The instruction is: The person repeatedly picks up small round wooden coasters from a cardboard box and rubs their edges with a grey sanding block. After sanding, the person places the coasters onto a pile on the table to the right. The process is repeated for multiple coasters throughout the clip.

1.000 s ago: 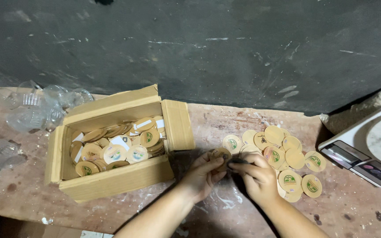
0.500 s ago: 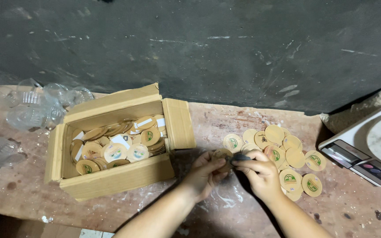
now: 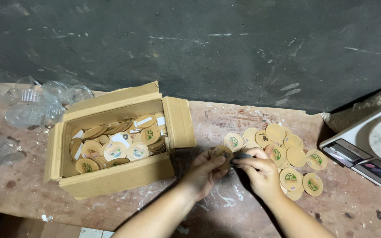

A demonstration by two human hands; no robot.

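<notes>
Brown corrugated cardboard box (image 3: 115, 145) sits left of centre on the worn reddish surface (image 3: 225, 114), flaps open, with a loose heap of round tan discs (image 3: 115, 147) inside, some showing a white face or a green mark. To the right, a spread of the same round tan labels with green marks (image 3: 287, 154) lies flat on the surface. Near the front, between box and spread, the left hand (image 3: 203, 172) pinches one tan round disc (image 3: 222, 153) at its fingertips. The right hand (image 3: 259, 169), closed around a small dark object (image 3: 242, 156), touches that disc. Clear plastic cups (image 3: 36, 103) are piled far left. A white scale with a round pan (image 3: 371, 145) sits at the right edge.
</notes>
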